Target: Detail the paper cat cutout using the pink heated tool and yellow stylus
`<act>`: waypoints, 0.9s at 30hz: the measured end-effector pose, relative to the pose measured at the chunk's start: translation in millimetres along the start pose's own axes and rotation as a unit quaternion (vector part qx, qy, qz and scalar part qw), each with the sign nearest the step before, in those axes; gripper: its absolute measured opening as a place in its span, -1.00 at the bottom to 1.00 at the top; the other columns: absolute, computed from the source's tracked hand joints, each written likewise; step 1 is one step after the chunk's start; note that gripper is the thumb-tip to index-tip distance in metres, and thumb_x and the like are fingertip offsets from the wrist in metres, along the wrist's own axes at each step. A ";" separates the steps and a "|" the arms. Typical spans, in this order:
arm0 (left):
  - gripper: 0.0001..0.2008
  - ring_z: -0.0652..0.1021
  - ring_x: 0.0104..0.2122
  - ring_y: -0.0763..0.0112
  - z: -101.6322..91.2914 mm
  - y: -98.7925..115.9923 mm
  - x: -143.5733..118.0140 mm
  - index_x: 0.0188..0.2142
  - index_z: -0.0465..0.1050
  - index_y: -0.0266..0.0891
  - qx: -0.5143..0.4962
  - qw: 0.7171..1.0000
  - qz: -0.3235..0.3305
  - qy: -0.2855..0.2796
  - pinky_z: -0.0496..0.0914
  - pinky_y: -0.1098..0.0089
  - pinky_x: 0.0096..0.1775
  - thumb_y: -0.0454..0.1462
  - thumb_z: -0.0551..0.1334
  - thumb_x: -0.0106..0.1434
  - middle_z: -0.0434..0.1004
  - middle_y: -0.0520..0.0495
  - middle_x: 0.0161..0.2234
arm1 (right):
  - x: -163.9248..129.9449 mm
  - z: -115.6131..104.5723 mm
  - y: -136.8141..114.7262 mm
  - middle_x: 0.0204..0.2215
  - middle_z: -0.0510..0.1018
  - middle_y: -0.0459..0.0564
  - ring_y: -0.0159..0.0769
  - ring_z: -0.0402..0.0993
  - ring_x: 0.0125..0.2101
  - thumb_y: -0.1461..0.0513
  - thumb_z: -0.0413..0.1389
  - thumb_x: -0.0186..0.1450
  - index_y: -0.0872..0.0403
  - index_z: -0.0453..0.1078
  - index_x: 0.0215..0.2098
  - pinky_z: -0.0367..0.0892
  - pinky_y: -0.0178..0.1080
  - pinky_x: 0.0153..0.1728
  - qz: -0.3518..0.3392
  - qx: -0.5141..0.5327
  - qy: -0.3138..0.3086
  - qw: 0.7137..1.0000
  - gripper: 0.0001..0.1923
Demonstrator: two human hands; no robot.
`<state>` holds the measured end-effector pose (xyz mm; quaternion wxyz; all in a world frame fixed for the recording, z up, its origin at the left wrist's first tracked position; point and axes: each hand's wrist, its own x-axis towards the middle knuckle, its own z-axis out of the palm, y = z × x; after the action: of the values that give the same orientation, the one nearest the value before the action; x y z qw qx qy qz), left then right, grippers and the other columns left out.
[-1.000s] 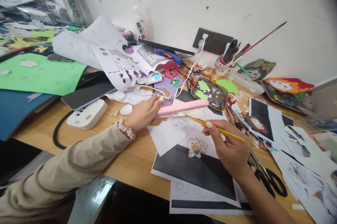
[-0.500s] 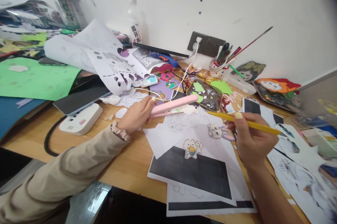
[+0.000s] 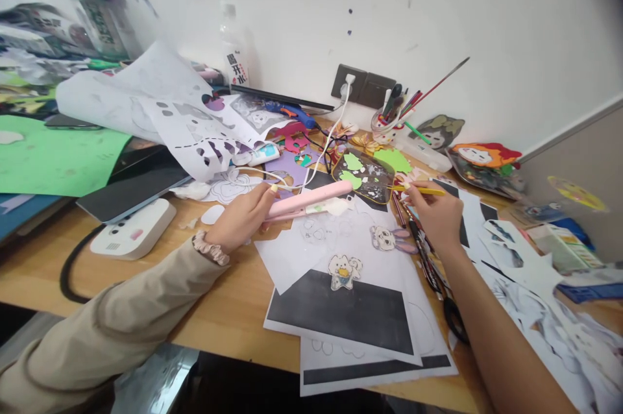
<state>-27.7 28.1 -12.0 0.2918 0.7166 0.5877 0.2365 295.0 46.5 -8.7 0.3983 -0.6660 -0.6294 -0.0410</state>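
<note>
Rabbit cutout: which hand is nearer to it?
Right: in the picture, the right hand is just to the upper right of the rabbit cutout, the left hand farther off to its left.

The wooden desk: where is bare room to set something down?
Bare wood shows between the tan left sleeve and the black-printed white paper sheet, and left of the curved black cable. Crowded: behind the long pink tool, with a blue plastic glue gun; right of the right forearm, with cut white papers.

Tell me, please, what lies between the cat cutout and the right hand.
The head view shows the rabbit cutout on white paper, then slender items nearer the right hand.
</note>
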 end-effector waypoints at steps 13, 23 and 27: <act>-0.64 0.37 -0.60 0.42 -1.1 2.5 -1.2 -0.26 0.23 -0.16 -0.008 1.000 -0.023 -0.016 0.17 0.44 -0.49 -0.12 -0.25 0.21 0.31 0.08 -0.60 | 20.8 30.8 12.2 -0.64 0.49 -0.04 -0.25 0.45 -0.58 0.06 0.00 0.09 0.09 0.39 -0.42 0.33 -0.21 -0.45 0.038 0.036 -0.018 0.999 -0.71; -0.64 0.38 -0.55 0.41 -1.4 2.0 -0.3 -0.29 0.25 -0.17 0.001 1.000 -0.016 -0.008 0.18 0.42 -0.42 -0.12 -0.23 0.21 0.31 0.08 -0.59 | 22.3 29.3 13.6 -0.67 0.49 0.00 -0.24 0.43 -0.62 0.03 -0.02 0.08 0.11 0.39 -0.41 0.32 -0.21 -0.51 0.067 0.036 -0.018 0.997 -0.67; -0.63 0.37 -0.58 0.41 -1.9 2.5 -1.1 -0.28 0.24 -0.17 -0.004 0.999 -0.027 -0.015 0.17 0.42 -0.47 -0.10 -0.25 0.20 0.29 0.09 -0.63 | 23.2 29.1 12.4 -0.68 0.48 -0.01 -0.23 0.44 -0.60 0.04 -0.02 0.09 0.11 0.39 -0.45 0.31 -0.19 -0.43 0.052 0.022 -0.017 0.998 -0.68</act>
<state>-27.5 27.0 -8.8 0.3099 0.7027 0.6017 0.2195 297.6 83.6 -21.5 0.4037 -0.6896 -0.6012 0.0055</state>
